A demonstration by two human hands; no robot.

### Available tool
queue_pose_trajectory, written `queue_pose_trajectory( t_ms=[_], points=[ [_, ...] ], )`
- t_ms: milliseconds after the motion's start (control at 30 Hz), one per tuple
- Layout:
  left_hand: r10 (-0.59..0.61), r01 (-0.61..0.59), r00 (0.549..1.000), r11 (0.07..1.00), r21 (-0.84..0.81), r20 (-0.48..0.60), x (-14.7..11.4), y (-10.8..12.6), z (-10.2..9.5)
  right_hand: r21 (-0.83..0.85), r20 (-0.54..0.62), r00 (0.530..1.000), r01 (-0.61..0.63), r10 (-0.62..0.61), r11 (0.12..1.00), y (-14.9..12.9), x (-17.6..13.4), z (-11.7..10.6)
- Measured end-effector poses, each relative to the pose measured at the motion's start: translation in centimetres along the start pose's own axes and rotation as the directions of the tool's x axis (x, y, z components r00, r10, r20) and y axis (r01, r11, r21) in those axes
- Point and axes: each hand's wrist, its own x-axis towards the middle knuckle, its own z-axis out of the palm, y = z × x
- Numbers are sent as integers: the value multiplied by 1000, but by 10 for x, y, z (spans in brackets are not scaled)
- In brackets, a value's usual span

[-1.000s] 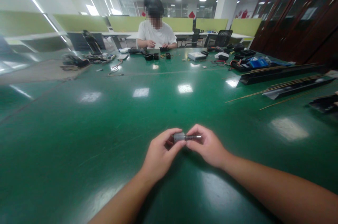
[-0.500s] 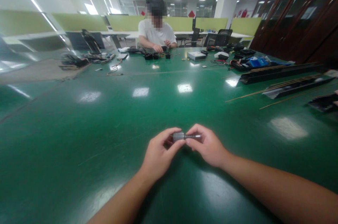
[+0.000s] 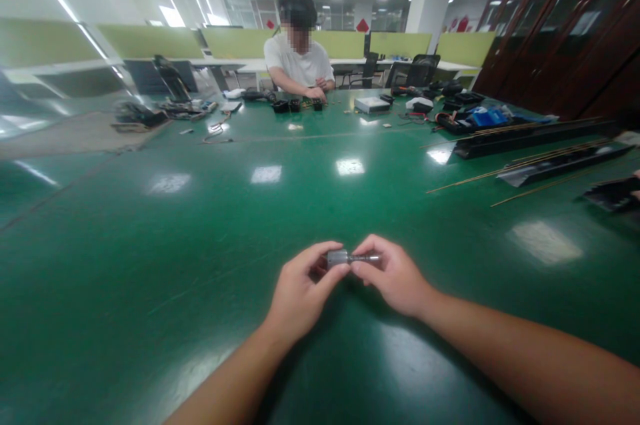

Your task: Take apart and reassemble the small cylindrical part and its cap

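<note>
Between my two hands lies a small grey metal cylinder [image 3: 337, 257] with a thinner ribbed metal shaft [image 3: 369, 258] sticking out to the right. My left hand [image 3: 306, 281] is closed round the cylinder, thumb below and index finger above. With thumb and fingertips, my right hand [image 3: 393, 271] pinches the shaft close to the cylinder. The part is roughly level, just above the green tabletop [image 3: 200, 231]. Its exact kind is too small to make out, and the fingers cover some of it.
Across the table a person in a white shirt [image 3: 300, 65] handles small black parts [image 3: 286, 106]. Black channels [image 3: 530, 138] with thin brass-coloured rods [image 3: 465, 181] lie at the right. Behind them is a blue item [image 3: 487, 117]. Cables [image 3: 219, 131] and tools lie at the far left.
My hands and the metal part stay practically where they were. Across the table, the other person's hand has moved to the right over the black parts.
</note>
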Motion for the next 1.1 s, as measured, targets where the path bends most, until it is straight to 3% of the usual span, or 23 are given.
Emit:
queue_pose_trajectory(
  t_ms=[1100],
  points=[
    [-50, 49, 999, 997, -57, -11, 0, -3, 0, 28, -12, 999, -30, 30, 999, -3, -1, -1]
  ],
)
